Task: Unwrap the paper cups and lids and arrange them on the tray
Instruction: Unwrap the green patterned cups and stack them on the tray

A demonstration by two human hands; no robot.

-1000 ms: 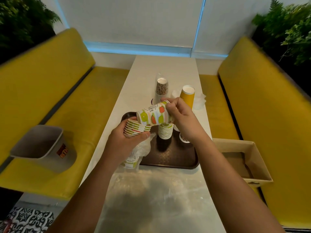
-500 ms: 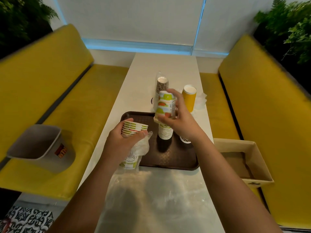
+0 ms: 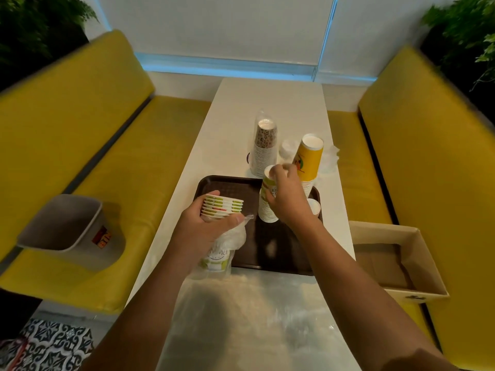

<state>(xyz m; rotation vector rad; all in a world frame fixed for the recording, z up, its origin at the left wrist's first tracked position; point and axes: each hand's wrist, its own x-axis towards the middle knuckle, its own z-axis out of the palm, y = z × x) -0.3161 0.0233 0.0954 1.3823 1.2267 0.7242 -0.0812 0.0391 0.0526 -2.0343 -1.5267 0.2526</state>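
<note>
Right hand (image 3: 286, 202) has come down since half a sec ago. The fruit-print cup (image 3: 268, 180) it held up in the air now sits upside down on top of the inverted cup stack (image 3: 267, 214), which stands on the brown tray (image 3: 284, 253). Fingers (image 3: 281, 171) are curled round that top cup near its white base. Can't tell if the cup is fully seated.

Left hand (image 3: 209, 226) has barely shifted. It grips the wrapped cup stack (image 3: 223, 207) w/ thumb across the front, over the tray's near-left edge. Rims point up and away. Clear plastic wrap (image 3: 237, 234) is bunched just below the thumb, and the rest of that stack hangs under the hand, still inside the wrap.

Another upturned cup (image 3: 314, 207) stands on the tray just right of the right hand, partly hidden by the wrist.

Beyond the tray on the white tabletop (image 3: 267, 103) there's a brown-patterned cup stack (image 3: 263, 145), upside down in a clear sleeve. Just right of it is a yellow cup stack (image 3: 308, 159), tilted, by the tray's far-right corner. Bagged white lids (image 3: 288, 149) lie between the two stacks, w/ more pale plastic right of the yellow one, too blurred to name.

Grey bin (image 3: 64, 223) sits on the left yellow bench (image 3: 93, 129). An open cardboard box (image 3: 388, 263) is on the right bench (image 3: 428, 156).
</note>
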